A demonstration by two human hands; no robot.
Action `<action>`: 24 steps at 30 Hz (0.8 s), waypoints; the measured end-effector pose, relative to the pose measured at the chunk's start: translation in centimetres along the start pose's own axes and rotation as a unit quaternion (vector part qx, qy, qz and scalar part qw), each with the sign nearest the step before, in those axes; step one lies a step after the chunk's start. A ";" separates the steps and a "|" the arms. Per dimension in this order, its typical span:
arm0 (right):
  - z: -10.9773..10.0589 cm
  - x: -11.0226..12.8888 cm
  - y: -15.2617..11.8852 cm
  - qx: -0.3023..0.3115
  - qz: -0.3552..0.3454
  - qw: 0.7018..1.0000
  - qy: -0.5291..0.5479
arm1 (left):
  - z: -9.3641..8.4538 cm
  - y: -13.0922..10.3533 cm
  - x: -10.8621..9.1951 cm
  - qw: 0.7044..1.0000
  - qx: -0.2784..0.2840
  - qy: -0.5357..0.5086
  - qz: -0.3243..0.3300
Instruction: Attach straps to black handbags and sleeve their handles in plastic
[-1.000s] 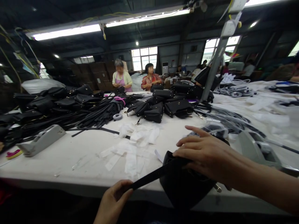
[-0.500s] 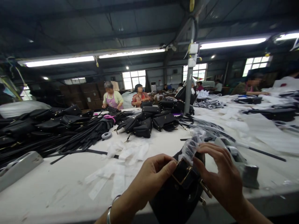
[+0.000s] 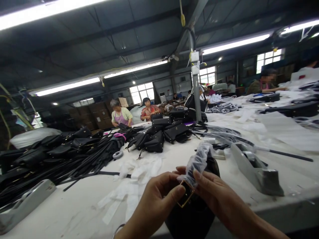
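Note:
A black handbag (image 3: pixel 191 220) stands at the table's near edge, between my hands. Its strap (image 3: pixel 198 162) is wound in crinkled translucent white wrapping and rises from a square gold buckle (image 3: pixel 183 204). With thumb and fingers my left hand (image 3: pixel 154 200) pinches the strap end at the buckle's left side. My right hand (image 3: pixel 221 197) is closed round the lower end of the wrapped strap, its thumb pressed on the wrapping just above the buckle. Some of the fingertips are hidden behind the strap. The bag's lower part runs out of view.
Tape dispensers stand on the right (image 3: pixel 269 182) and left (image 3: pixel 27 202). Loose white strips (image 3: pixel 127 196) lie left of my hands. Beyond are piled black bags (image 3: pixel 156 137), long black straps (image 3: pixel 92 162) and a metal post (image 3: pixel 197 103). Several people work across the table.
My right hand has moved down the wrapped strap to its lower end, by the buckle. My left hand stays at the buckle. The camera view has tilted.

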State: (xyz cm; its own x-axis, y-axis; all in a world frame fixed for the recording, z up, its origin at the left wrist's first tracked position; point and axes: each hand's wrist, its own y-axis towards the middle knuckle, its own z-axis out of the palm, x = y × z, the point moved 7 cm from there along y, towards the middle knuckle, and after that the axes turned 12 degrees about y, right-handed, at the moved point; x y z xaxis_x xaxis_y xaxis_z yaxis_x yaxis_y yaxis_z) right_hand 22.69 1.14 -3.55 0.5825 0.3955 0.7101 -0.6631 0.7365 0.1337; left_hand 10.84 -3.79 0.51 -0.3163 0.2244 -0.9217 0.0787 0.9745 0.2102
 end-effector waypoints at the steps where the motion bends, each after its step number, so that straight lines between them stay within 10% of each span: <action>1: 0.2 0.1 0.1 -0.017 0.001 1.000 -0.005 | 0.2 -0.1 0.1 1.000 0.015 -0.011 -0.002; 13: 0.0 3.2 0.8 -0.153 -0.048 0.983 0.092 | 0.1 0.2 1.1 0.999 0.003 -0.038 -0.038; 24: 1.8 1.1 -0.1 -0.017 -0.078 0.994 -0.076 | 0.0 1.2 1.3 0.996 -0.089 -0.013 -0.008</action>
State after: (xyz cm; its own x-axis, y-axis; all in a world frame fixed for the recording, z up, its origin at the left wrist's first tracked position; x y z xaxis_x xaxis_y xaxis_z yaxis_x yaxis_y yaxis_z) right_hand 22.51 0.52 -1.53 0.5974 0.1886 0.7794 -0.5520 0.8018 0.2291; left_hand 10.54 -2.33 -0.50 -0.2920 0.2103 -0.9330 -0.0956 0.9642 0.2472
